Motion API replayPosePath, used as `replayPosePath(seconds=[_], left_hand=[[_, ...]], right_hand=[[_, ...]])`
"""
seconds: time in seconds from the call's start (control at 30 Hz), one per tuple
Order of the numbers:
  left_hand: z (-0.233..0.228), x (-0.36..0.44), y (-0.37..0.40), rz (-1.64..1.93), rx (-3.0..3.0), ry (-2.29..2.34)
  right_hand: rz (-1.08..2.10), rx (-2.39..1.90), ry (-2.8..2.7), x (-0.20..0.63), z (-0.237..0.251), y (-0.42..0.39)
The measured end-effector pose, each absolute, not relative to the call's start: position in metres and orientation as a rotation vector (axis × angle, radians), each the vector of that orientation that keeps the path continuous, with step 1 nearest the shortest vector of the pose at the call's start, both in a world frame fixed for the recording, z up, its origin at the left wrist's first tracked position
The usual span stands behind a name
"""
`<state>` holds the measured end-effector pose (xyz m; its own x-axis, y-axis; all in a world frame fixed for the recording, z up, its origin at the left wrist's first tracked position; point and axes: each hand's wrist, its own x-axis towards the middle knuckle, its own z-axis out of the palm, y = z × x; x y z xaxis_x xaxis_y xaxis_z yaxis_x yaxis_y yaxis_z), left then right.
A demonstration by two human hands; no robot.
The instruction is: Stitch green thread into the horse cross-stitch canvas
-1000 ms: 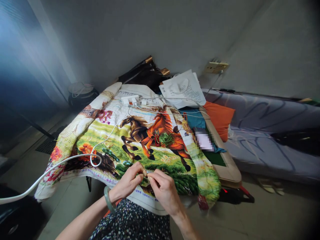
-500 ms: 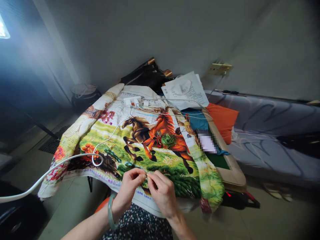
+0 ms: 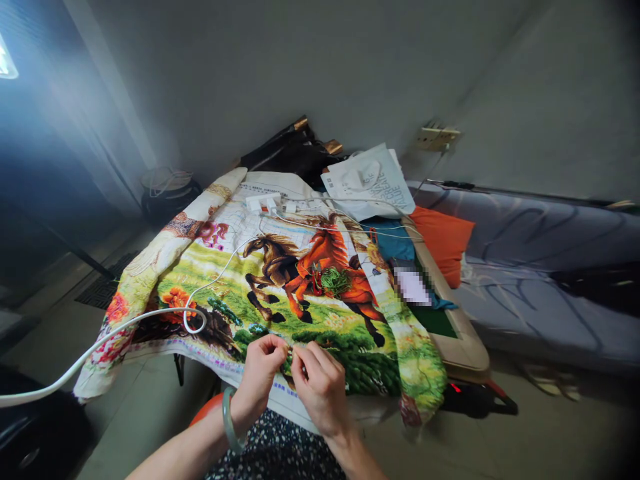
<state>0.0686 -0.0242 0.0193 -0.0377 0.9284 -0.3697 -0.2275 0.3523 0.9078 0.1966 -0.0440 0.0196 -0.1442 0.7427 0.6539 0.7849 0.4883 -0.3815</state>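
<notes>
both forearms are bare, with no sleeves showing. a pale green bangle [image 3: 229,421] circles the wrist of the left hand [image 3: 260,373]; the right hand [image 3: 320,387] wears nothing. below them shows dark clothing [image 3: 273,453] with a small light floral print.

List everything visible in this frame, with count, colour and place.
cloth: one, horse picture, spread over table
thread: one tangle, green, on the orange horse
cable: one, white, looped across cloth's left
paper: one, white printed, far end
cushion: one, orange, right of cloth
socket: one, yellowish, wall
bed: one, grey cover, right
bangle: one, green, left wrist
left hand: pinching at cloth's near edge
right hand: fingers meeting the left's
</notes>
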Motion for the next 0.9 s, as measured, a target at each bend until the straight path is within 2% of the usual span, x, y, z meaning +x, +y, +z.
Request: replayPosePath(seconds=[0.13,0.3,0.4,0.5,0.7,0.9], left_hand=[[0.022,0.062,-0.028,1.18,0.758,1.154],[0.032,0.044,-0.029,1.294,0.721,0.784],[0.033,0.037,-0.021,1.099,0.779,0.722],[0.035,0.039,-0.013,0.831,1.122,0.703],[0.025,0.043,-0.009,0.201,1.644,0.453],[-0.011,0.009,-0.016,0.278,1.669,0.741]], right_hand=[[-0.125,-1.334,-1.851,0.207,0.019,-0.039],[-0.014,-1.351,-1.821,0.229,0.022,-0.04],[0.075,-1.296,-1.909,0.233,0.038,-0.048],[0.125,-1.179,-2.068,0.227,0.058,-0.059],[-0.014,-1.135,-1.955,0.242,0.087,-0.073],[-0.47,-1.345,-1.614,0.304,0.113,-0.095]])
